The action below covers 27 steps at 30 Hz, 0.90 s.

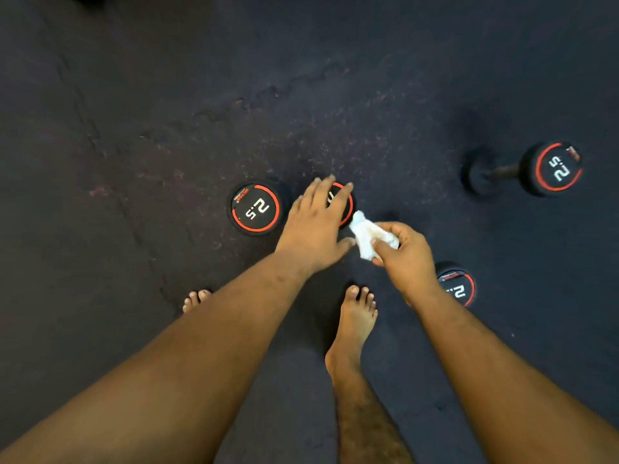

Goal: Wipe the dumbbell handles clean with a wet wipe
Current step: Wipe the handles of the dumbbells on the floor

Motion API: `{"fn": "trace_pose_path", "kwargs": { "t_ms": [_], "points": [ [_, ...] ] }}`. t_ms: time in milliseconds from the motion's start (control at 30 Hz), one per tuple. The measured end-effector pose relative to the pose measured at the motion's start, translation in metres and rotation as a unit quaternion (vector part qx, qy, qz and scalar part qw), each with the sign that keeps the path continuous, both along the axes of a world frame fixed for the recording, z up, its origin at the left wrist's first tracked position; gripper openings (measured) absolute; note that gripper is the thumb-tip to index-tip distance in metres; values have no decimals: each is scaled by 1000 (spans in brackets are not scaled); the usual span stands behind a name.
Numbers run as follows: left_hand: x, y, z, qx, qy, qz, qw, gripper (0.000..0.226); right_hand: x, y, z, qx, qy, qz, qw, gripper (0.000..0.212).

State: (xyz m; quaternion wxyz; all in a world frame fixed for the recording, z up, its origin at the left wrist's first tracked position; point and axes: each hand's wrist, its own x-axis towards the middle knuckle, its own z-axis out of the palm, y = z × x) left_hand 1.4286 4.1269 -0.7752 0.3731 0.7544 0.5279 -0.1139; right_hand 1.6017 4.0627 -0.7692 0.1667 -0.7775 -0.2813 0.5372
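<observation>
While the left hand (315, 219) lies spread, fingers straight, over the top of an upright dumbbell (345, 209), the right hand (403, 254) pinches a crumpled white wet wipe (368, 234) between thumb and curled fingers. The wipe sits just right of the left hand's thumb and just beside the covered dumbbell's red-ringed end, whether touching it cannot be told. Its folds look slightly soiled. Only a red arc and part of a white numeral show past the left fingers; the handle is hidden beneath. A second upright dumbbell (255, 208), marked 2.5, stands just left of the covered one. A third (456, 285) stands on end behind the right wrist, partly hidden. A fourth (526, 170) lies on its side well apart at right, its dark handle exposed. Two bare feet rest on the dark rubber floor (134, 128).
</observation>
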Motion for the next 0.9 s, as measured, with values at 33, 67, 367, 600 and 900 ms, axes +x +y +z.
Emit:
{"fn": "trace_pose_path", "kwargs": {
  "t_ms": [33,67,367,600,900],
  "points": [
    [8,7,-11,-5,28,-21,999,108,2,3,-10,5,-22,11,1000,23],
    [15,12,-19,-9,53,-36,998,116,4,6,-19,9,-42,25,999,20],
    [11,-36,-44,109,118,-20,987,90,-8,14,-59,60,-112,113,985,25],
    [-44,-125,-70,82,107,200,970,98,-42,-12,-66,130,-130,288,940,27],
    [-112,-160,-136,-28,82,284,955,107,-118,-23,-124,185,-113,478,851,42]
  ]
}}
